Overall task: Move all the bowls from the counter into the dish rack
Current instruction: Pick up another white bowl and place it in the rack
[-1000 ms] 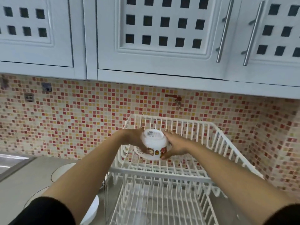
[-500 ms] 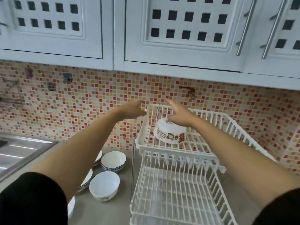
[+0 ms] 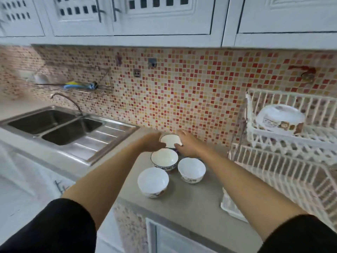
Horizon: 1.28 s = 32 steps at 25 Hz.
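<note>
Mosaic tiles in red and yellow back a grey bench (image 3: 191, 207), with a steel sink (image 3: 60, 128) to the left and a white two-tier dish rack (image 3: 284, 161) to the right. One bowl (image 3: 280, 120) sits upside down on the rack's upper tier, so the job looks barely begun: four bowls stand upright on the bench between sink and rack. Both arms reach forward to the far bowl (image 3: 170, 140) against the wall. The left hand (image 3: 152, 143) cups its left side and the right hand (image 3: 187, 144) its right side, fingers spread and curving around the rim; whether they grip it yet I cannot tell. The patterned-rim bowl (image 3: 164, 159), right bowl (image 3: 191, 169) and near bowl (image 3: 152, 181) wait untouched.
</note>
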### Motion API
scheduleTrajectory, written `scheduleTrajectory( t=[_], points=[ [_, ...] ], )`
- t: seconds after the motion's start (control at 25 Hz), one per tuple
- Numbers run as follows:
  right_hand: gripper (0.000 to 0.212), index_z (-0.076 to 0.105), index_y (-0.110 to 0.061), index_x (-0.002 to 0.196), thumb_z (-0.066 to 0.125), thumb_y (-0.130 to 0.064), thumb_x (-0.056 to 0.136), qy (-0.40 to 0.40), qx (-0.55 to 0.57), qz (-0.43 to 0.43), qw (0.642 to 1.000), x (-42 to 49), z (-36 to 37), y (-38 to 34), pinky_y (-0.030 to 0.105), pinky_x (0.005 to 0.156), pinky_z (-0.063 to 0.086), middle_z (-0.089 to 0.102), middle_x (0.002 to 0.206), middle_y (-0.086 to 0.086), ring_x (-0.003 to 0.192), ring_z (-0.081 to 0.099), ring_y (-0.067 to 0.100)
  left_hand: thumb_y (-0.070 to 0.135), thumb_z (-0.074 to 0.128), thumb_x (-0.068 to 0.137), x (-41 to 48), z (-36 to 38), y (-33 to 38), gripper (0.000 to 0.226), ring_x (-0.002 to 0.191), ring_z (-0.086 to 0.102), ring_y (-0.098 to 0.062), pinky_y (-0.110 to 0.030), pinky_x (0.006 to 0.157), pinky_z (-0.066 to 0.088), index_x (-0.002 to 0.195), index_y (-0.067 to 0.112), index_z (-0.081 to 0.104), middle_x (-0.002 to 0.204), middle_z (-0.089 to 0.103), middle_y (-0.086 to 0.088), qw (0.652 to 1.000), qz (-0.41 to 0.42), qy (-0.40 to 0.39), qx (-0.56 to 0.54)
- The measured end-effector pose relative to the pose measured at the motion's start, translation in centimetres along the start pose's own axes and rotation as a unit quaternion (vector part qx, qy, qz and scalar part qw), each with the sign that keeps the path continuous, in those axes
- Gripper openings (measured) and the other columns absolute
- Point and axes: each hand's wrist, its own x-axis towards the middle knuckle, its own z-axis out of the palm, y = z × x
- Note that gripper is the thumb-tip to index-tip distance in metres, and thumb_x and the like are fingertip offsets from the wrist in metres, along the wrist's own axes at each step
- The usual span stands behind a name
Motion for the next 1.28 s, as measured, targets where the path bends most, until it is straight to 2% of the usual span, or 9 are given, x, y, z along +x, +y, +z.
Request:
scheduleTrajectory(
  t=[0.16,0.4,0.52,0.76,0.88,0.96,1.0,1.12,1.28],
  points=[
    [0.064,0.018,-0.001,0.146,0.043,-0.033,0.096,-0.084,0.053,0.044,0.994,1.2,9.0,-0.6,0.043,0.111,0.031,0.025,0.153,0.019,0.139,0.029,0.034,0.027,0.045,0.097,-0.7,6.9,-5.6,0.061,0.141,0.032,-0.031,-0.035,0.112,0.027,0.148,0.003,0.023,0.154,0.030,-0.017,0.995,-0.060,-0.074,-0.008],
    [0.073,0.014,0.003,0.146,0.047,-0.037,0.094,-0.099,0.130,0.161,0.973,4.4,18.4,1.9,0.037,0.110,0.028,0.027,0.152,0.022,0.140,0.028,0.034,0.027,0.046,0.096,1.7,13.6,-11.9,0.059,0.133,0.041,-0.035,-0.035,0.104,0.035,0.141,-0.007,0.027,0.145,0.040,-0.023,0.979,-0.181,-0.085,-0.044],
    [0.067,0.024,0.001,0.142,0.049,-0.037,0.093,-0.156,0.166,0.197,0.954,6.2,21.2,2.9,0.035,0.105,0.035,0.037,0.147,0.020,0.134,0.038,0.033,0.022,0.049,0.094,2.7,15.4,-13.4,0.053,0.127,0.047,-0.036,-0.036,0.100,0.040,0.136,-0.005,0.032,0.139,0.047,-0.023,0.969,-0.220,-0.083,-0.077],
    [0.055,0.031,-0.006,0.139,0.050,-0.012,0.088,-0.207,0.234,0.175,0.934,7.0,21.5,3.5,0.030,0.096,0.040,0.047,0.140,0.017,0.126,0.047,0.031,0.002,0.048,0.088,3.4,15.8,-13.9,0.071,0.123,0.051,-0.038,-0.039,0.096,0.045,0.149,0.003,0.012,0.134,0.051,-0.025,0.962,-0.247,-0.076,-0.083],
    [0.055,0.035,-0.014,0.138,0.048,-0.006,0.085,-0.100,0.301,0.149,0.937,1.3,15.9,2.8,0.028,0.089,0.047,0.055,0.132,0.010,0.113,0.056,0.028,0.003,0.045,0.086,0.9,12.6,-11.2,0.054,0.112,0.057,-0.038,-0.037,0.089,0.047,0.139,0.008,0.036,0.122,0.058,-0.022,0.987,-0.153,-0.012,-0.049],
    [0.054,0.038,-0.018,0.137,0.046,-0.003,0.086,-0.038,0.322,0.138,0.936,-1.0,13.3,3.5,0.014,0.074,0.051,0.057,0.123,0.000,0.101,0.056,0.023,0.004,0.045,0.085,0.7,11.3,-8.9,0.043,0.110,0.056,-0.036,-0.036,0.089,0.044,0.128,0.007,0.046,0.120,0.058,-0.019,0.995,-0.084,0.029,-0.036],
    [0.054,0.040,-0.021,0.136,0.045,-0.004,0.085,0.027,0.317,0.157,0.935,-4.5,10.9,4.3,0.014,0.074,0.052,0.057,0.120,-0.001,0.099,0.056,0.021,0.004,0.045,0.085,-0.3,10.1,-5.5,0.042,0.107,0.056,-0.037,-0.036,0.087,0.044,0.127,0.008,0.047,0.118,0.058,-0.019,0.999,-0.012,0.045,-0.018],
    [0.053,0.045,-0.033,0.132,0.048,-0.013,0.083,0.069,0.295,0.110,0.946,-4.5,9.6,4.8,0.039,0.090,0.052,0.064,0.116,0.000,0.099,0.060,0.024,0.008,0.042,0.091,0.4,9.2,-4.5,0.043,0.098,0.061,-0.039,-0.038,0.079,0.046,0.133,0.017,0.045,0.112,0.063,-0.019,0.990,0.061,0.125,-0.020],
    [0.052,0.038,-0.030,0.139,0.057,-0.026,0.091,0.204,0.379,0.115,0.895,-4.4,7.9,3.4,0.029,0.091,0.043,0.054,0.118,-0.006,0.104,0.057,0.016,0.013,0.041,0.097,-0.4,7.4,-3.7,0.036,0.094,0.061,-0.039,-0.037,0.074,0.047,0.133,0.017,0.046,0.108,0.064,-0.018,0.963,0.065,0.236,-0.111]
  ],
)
